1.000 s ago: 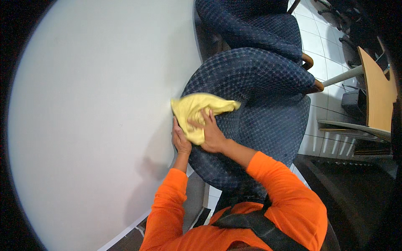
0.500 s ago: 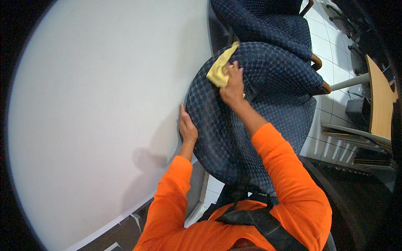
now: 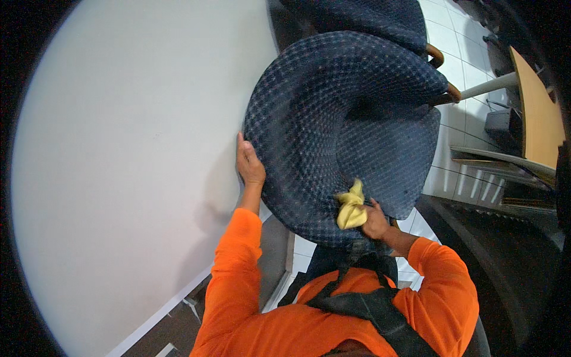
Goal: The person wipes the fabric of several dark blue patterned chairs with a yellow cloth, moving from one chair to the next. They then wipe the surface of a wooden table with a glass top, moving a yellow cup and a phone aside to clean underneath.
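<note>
A dark blue patterned upholstered armchair (image 3: 297, 119) fills the middle of the view, its rounded back beside the white wall. My left hand (image 3: 250, 163) lies against the outer side of the backrest, between chair and wall, with its fingers stretched out. Bunched in my right hand (image 3: 375, 221) is a yellow cloth (image 3: 353, 211). That hand is low over the near inner side of the chair, where the armrest meets the seat (image 3: 386, 154). Part of the cloth hangs loose from the fingers.
A second blue chair (image 3: 369, 21) stands just beyond, close to the first. The white wall (image 3: 131, 149) runs along the left. To the right are a wooden desk (image 3: 535, 113), a black box (image 3: 503, 126) on the tiled floor (image 3: 446, 140), and a dark curved surface (image 3: 476, 250).
My right hand has moved with the yellow cloth from the top of the backrest down to the chair's near inner side. My left hand stays at the backrest's outer side.
</note>
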`<state>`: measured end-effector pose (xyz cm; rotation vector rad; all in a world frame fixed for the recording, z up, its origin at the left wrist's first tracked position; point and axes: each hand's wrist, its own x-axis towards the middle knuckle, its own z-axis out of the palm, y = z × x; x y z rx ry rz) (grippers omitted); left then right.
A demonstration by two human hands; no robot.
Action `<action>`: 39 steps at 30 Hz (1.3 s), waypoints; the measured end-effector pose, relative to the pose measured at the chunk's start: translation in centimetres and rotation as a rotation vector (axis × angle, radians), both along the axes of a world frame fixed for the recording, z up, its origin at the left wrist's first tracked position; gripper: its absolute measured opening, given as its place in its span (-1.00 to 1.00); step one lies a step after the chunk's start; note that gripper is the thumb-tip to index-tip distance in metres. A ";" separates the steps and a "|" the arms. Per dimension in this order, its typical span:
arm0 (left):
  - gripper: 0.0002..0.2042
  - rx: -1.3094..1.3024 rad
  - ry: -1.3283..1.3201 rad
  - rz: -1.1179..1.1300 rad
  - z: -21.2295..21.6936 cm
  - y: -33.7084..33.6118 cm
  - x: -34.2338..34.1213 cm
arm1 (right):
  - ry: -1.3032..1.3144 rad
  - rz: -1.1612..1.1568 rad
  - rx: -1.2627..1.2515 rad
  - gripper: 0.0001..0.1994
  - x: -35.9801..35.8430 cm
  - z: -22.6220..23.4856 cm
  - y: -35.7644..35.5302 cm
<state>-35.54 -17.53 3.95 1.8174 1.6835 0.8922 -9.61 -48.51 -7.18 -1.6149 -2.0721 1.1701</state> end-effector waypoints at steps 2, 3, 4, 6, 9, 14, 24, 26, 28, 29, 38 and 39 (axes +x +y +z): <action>-0.38 -0.003 0.000 -0.009 -0.5 0.1 1.1 | 0.156 -0.585 -0.442 -0.70 3.4 -6.8 -0.7; -0.39 0.004 0.042 0.003 -0.2 0.0 -0.1 | 0.451 -0.953 -0.572 -0.68 3.3 -5.2 2.2; -0.41 -0.006 0.063 0.002 -0.1 -0.1 0.8 | 0.566 -1.290 -0.569 -0.61 5.4 -6.8 4.5; -0.41 0.013 0.080 -0.031 -0.6 0.0 1.0 | 0.698 -1.567 -0.418 -0.55 9.7 -9.6 9.3; -0.41 -0.016 0.104 -0.026 -0.4 -0.2 0.3 | 1.212 -1.920 0.211 -0.55 13.2 -4.8 18.6; -0.40 -0.008 0.135 -0.031 -0.2 0.1 0.5 | 0.950 -2.146 0.558 -0.64 21.3 -0.2 28.2; -0.41 -0.028 0.181 -0.017 -0.2 -0.2 2.8 | 0.264 -1.788 0.214 -0.49 3.9 -6.4 35.3; -0.41 0.004 0.220 -0.007 -0.1 -0.1 1.9 | 0.174 -1.241 0.475 -0.43 -5.4 -5.3 30.7; -0.42 -0.021 0.190 -0.011 0.2 0.0 2.3 | 0.410 -1.001 0.046 -0.46 -6.5 -6.8 25.2; -0.42 -0.033 0.185 -0.004 0.4 -0.1 1.7 | 0.443 -0.838 -0.163 -0.48 -5.6 -5.8 23.7; -0.43 0.000 0.176 -0.036 -0.1 -0.2 1.6 | 1.428 -1.684 -0.036 -0.48 17.2 -15.3 18.6; -0.43 0.001 0.214 -0.023 0.6 -0.3 0.6 | 1.442 -1.812 -0.079 -0.47 15.6 -13.9 21.4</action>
